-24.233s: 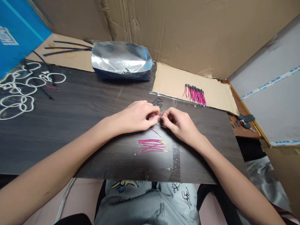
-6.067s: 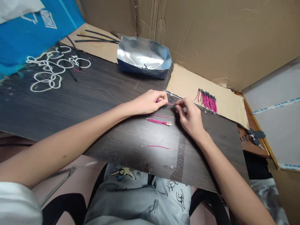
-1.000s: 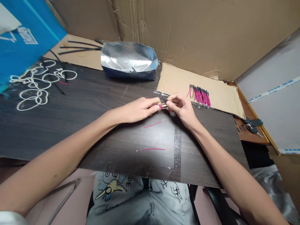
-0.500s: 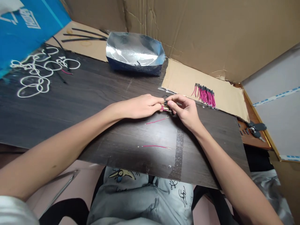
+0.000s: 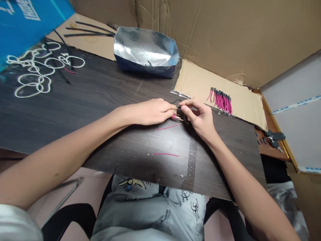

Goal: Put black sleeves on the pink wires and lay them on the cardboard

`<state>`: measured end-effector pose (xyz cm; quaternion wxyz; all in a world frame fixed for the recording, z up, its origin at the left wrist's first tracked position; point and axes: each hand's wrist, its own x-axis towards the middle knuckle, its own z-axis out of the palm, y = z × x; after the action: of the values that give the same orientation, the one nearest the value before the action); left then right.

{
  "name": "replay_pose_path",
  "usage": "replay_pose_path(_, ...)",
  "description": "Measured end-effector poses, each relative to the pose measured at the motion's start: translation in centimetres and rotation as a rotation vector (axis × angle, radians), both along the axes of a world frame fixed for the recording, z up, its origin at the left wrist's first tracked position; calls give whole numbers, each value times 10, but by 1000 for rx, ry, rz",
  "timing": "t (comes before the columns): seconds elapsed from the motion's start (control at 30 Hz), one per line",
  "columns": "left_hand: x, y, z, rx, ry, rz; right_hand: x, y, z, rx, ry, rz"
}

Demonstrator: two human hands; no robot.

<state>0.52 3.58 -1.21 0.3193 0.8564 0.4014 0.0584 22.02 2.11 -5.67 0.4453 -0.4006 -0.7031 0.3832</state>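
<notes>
My left hand (image 5: 150,112) is closed around a small bundle of pink wires (image 5: 176,116) whose metal tips stick out toward the right. My right hand (image 5: 199,117) pinches a short black sleeve (image 5: 178,108) at those tips, fingertips meeting the left hand's. Two loose pink wires lie on the dark board: one (image 5: 168,127) just below my hands, another (image 5: 167,155) nearer the front edge. A row of pink wires with black sleeves (image 5: 220,100) lies on the cardboard sheet (image 5: 198,83) to the right.
A silver foil tray (image 5: 146,50) stands at the back. White rings (image 5: 37,72) and long black tubes (image 5: 87,30) lie at the far left by a blue box (image 5: 27,23). Keys (image 5: 273,139) rest at the right. Cardboard walls enclose the board (image 5: 87,110).
My hands stay pinched together at the wire tips over the last second; the view has shifted slightly. Earlier, several more loose wires lay on the board; now two are left.
</notes>
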Motion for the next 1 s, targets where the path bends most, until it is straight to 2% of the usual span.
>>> replay_pose_path(0.3,-4,4,-3,37,-38,-56,0,-1,-2,8,-35,31)
replay_pose_path(0.47,-7,5,6,-12,-73,39,-2,-2,-2,1,-18,24)
replay_pose_path(0.53,-8,6,7,-15,-91,37,-2,-1,-2,-11,-11,16)
replay_pose_path(0.7,-9,6,3,-7,-105,-13,-3,-1,-3,-18,-11,7)
replay_pose_path(1.0,-9,8,-3,14,-141,-13,-4,-2,-2,-15,-18,-10)
